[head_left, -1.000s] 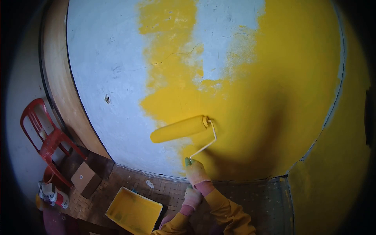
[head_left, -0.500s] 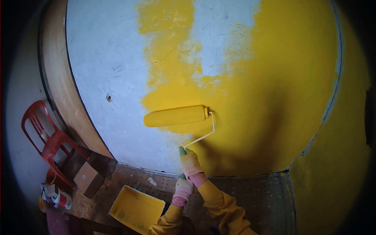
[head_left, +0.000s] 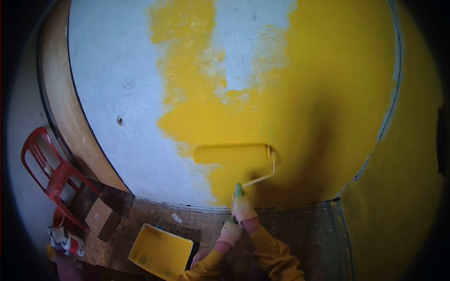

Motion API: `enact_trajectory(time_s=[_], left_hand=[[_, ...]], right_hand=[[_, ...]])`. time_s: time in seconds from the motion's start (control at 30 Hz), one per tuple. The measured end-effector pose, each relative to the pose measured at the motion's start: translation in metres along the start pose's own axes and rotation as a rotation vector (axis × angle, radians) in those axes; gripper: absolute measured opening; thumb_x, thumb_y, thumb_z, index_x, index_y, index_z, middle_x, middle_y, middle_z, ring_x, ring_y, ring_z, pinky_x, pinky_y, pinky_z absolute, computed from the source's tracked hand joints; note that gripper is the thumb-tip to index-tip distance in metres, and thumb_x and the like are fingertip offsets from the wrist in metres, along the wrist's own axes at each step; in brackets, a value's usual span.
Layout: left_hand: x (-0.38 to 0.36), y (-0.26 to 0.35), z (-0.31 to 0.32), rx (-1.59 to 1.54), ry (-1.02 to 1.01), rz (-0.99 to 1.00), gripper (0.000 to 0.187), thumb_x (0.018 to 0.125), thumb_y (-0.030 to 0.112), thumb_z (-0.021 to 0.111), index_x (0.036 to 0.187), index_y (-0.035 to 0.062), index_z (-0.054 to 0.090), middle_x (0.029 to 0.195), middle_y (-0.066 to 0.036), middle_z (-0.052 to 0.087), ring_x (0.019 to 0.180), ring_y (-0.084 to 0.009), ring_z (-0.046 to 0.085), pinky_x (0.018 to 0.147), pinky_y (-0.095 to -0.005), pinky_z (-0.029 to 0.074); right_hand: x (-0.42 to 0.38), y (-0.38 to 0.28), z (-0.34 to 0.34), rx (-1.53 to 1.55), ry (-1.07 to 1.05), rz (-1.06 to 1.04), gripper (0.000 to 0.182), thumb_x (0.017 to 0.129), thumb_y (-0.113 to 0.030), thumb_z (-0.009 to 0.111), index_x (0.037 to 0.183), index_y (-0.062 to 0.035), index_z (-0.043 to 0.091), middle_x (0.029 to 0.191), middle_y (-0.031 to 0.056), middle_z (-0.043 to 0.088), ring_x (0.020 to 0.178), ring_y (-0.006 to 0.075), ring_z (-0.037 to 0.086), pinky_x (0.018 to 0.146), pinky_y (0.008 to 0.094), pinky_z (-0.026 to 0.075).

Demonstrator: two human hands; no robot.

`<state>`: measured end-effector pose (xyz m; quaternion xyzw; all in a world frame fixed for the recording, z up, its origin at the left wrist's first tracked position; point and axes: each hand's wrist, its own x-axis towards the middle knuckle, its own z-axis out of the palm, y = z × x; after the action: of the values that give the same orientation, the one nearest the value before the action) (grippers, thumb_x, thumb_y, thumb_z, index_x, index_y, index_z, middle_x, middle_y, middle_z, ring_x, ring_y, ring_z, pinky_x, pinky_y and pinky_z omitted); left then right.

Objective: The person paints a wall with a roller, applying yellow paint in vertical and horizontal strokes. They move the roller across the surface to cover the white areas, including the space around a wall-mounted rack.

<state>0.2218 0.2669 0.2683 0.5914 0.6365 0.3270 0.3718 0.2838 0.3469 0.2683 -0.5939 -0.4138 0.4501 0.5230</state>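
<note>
Roller (head_left: 232,153) against wall (head_left: 117,84); left hand (head_left: 230,232) and right hand (head_left: 244,208) closed round handle (head_left: 239,189). Hazard: tray (head_left: 169,232) near left sleeve (head_left: 207,266); a low elbow could upset it.

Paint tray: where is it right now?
In the head view, the paint tray sits low, left of centre, on the floor, between the cardboard box and the left hand.
</note>
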Motion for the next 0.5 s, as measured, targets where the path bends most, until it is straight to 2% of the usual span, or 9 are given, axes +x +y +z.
enact_trajectory(time_s=[0.07, 0.13, 0.2, 0.27, 0.33, 0.37, 0.4, 0.47, 0.5], left_hand=[[0.015, 0.027, -0.014, 0.068, 0.038, 0.036, 0.024, 0.072, 0.021, 0.049, 0.089, 0.0045, 0.055, 0.087, -0.026, 0.054, 0.084, -0.0383, 0.051, 0.071, -0.0421, 0.043], [0.039, 0.037, -0.017, 0.096, 0.168, 0.32, 0.02, 0.072, 0.015, 0.047, 0.086, 0.0037, 0.056, 0.079, -0.02, 0.057, 0.074, -0.0351, 0.055, 0.066, -0.0414, 0.043], [0.064, 0.041, -0.018, 0.212, 0.206, 0.517, 0.02, 0.072, 0.012, 0.046, 0.087, 0.003, 0.055, 0.078, -0.016, 0.056, 0.07, -0.031, 0.055, 0.063, -0.0407, 0.043], [0.086, 0.026, -0.002, 0.287, 0.24, 0.568, 0.021, 0.072, 0.012, 0.046, 0.088, 0.0026, 0.055, 0.078, -0.014, 0.056, 0.069, -0.0289, 0.054, 0.062, -0.0405, 0.043], [0.101, -0.004, 0.031, -0.109, 0.179, 0.661, 0.021, 0.074, 0.016, 0.045, 0.088, 0.0035, 0.054, 0.083, -0.017, 0.055, 0.071, -0.0315, 0.053, 0.062, -0.04, 0.042], [0.068, 0.02, 0.027, 0.111, 0.244, 0.351, 0.022, 0.074, 0.018, 0.047, 0.089, 0.0034, 0.054, 0.085, -0.019, 0.054, 0.074, -0.0357, 0.052, 0.065, -0.0407, 0.042], [0.065, -0.001, 0.042, 0.076, 0.187, 0.297, 0.023, 0.073, 0.019, 0.049, 0.089, 0.003, 0.053, 0.086, -0.02, 0.054, 0.077, -0.037, 0.052, 0.067, -0.0408, 0.043], [0.043, -0.033, 0.065, -0.043, 0.084, 0.166, 0.026, 0.07, 0.019, 0.053, 0.09, 0.0019, 0.053, 0.087, -0.022, 0.055, 0.083, -0.0378, 0.052, 0.069, -0.041, 0.043], [0.026, -0.039, 0.071, -0.125, 0.039, 0.085, 0.028, 0.069, 0.019, 0.055, 0.09, 0.0012, 0.052, 0.088, -0.022, 0.055, 0.085, -0.0372, 0.052, 0.07, -0.0411, 0.043]], right_hand=[[0.018, -0.024, 0.006, 0.0, 0.088, -0.335, 0.05, 0.086, -0.041, 0.032, 0.067, 0.0015, 0.052, 0.058, 0.0206, 0.05, 0.057, 0.0377, 0.047, 0.053, 0.0418, 0.037], [0.023, -0.076, 0.004, 0.132, 0.082, -0.307, 0.049, 0.086, -0.04, 0.034, 0.066, 0.0012, 0.051, 0.055, 0.0201, 0.048, 0.054, 0.0362, 0.045, 0.051, 0.0408, 0.037], [0.037, -0.101, -0.001, 0.429, -0.101, -0.358, 0.032, 0.083, -0.038, 0.044, 0.063, -0.0129, 0.045, 0.041, -0.0031, 0.035, 0.032, 0.0091, 0.034, 0.029, 0.0242, 0.026], [0.043, -0.111, -0.008, 0.334, -0.088, -0.325, 0.031, 0.083, -0.037, 0.044, 0.066, -0.0114, 0.045, 0.042, -0.0029, 0.035, 0.032, 0.0101, 0.035, 0.03, 0.0251, 0.028], [0.042, -0.097, -0.015, 0.243, -0.076, -0.288, 0.03, 0.083, -0.036, 0.045, 0.068, -0.01, 0.046, 0.043, -0.0028, 0.035, 0.033, 0.0111, 0.035, 0.03, 0.0259, 0.029], [0.036, -0.081, -0.019, 0.109, -0.015, -0.286, 0.031, 0.083, -0.035, 0.045, 0.069, -0.0078, 0.045, 0.043, -0.0019, 0.034, 0.034, 0.0124, 0.037, 0.032, 0.0272, 0.03], [0.028, -0.061, -0.024, -0.025, 0.045, -0.281, 0.032, 0.083, -0.034, 0.045, 0.069, -0.0056, 0.045, 0.044, -0.001, 0.034, 0.036, 0.0137, 0.039, 0.034, 0.0284, 0.032], [0.019, 0.002, -0.03, -0.365, 0.224, -0.708, 0.032, 0.084, -0.03, 0.043, 0.068, -0.002, 0.045, 0.045, 0.0049, 0.039, 0.04, 0.0203, 0.044, 0.039, 0.0337, 0.035], [0.015, 0.034, -0.031, -0.257, 0.159, -0.496, 0.041, 0.084, -0.035, 0.039, 0.068, 0.001, 0.048, 0.053, 0.0145, 0.043, 0.049, 0.0298, 0.044, 0.047, 0.0376, 0.036]])
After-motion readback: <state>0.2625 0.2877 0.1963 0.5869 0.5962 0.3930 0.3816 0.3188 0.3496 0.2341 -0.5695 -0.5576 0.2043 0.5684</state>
